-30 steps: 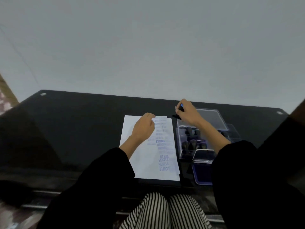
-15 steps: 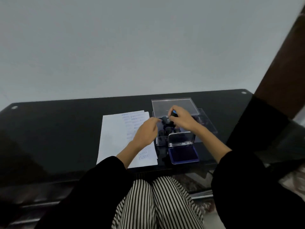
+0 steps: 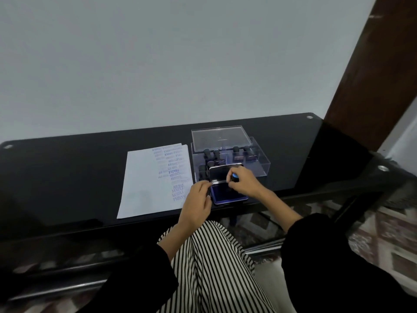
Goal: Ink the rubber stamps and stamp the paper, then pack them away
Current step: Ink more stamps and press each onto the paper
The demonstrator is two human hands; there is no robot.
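A white paper (image 3: 144,181) with rows of blue stamped words along its right side lies on the black table (image 3: 67,177). Right of it sits an open ink pad (image 3: 222,197) with its lid (image 3: 217,175) standing up. My right hand (image 3: 246,186) pinches a black rubber stamp with a blue top (image 3: 234,176) and holds it down on the blue pad. My left hand (image 3: 196,202) grips the pad's left edge with bent fingers. Behind the pad, a clear plastic box (image 3: 259,164) holds several black stamps (image 3: 237,152).
The box's clear lid (image 3: 218,137) lies behind the box near the wall. A brown wooden post (image 3: 372,75) rises at the right. The table's front edge runs just above my striped trouser legs (image 3: 209,267). Patterned floor shows at the lower right.
The view swung left to right. My right hand brought the blue-topped stamp from the box down onto the ink pad. My left hand left the paper and took the pad's edge.
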